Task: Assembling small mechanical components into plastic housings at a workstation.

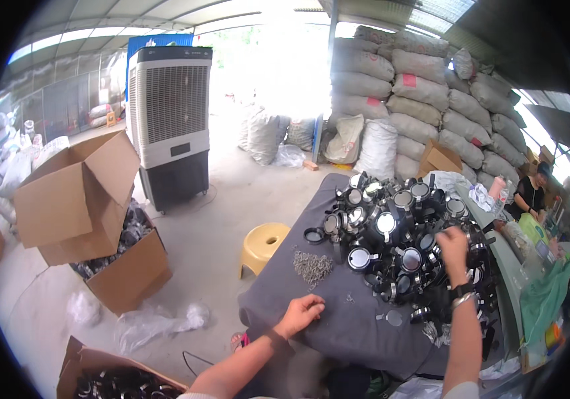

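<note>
1. Head view, and here is the right hand (453,251) over the heap of black-and-silver handled lids (386,225); its fingers are bent, but I cannot tell whether they grasp a lid.
2. Over to the left hand (301,314), by the near left part of the desk (266,298): fingers curled, tips close together (anything pinched there is too small to make out), so I cannot call it released or loaded.
3. The lids crowd the right half of the desk, discs tilted every way, handles poking out; that jumble looks tipped out rather than laid in rows, perhaps because the right hand can get at it from any side.
4. Just left of them sits a separate mound of small metal pieces (313,267), probably kept apart so they don't vanish among the lids, and near the left hand too.
5. Underneath, a grey cloth (351,342) drapes over the edge, likely there to spare those shiny faces.
6. Down on the floor, a cardboard box (72,364) of black parts stands close to the person, presumably for easy reach.
7. Beyond the yellow stool (263,241), stuffed sacks (421,106) rise in a stack, seemingly to save floor space.
</note>
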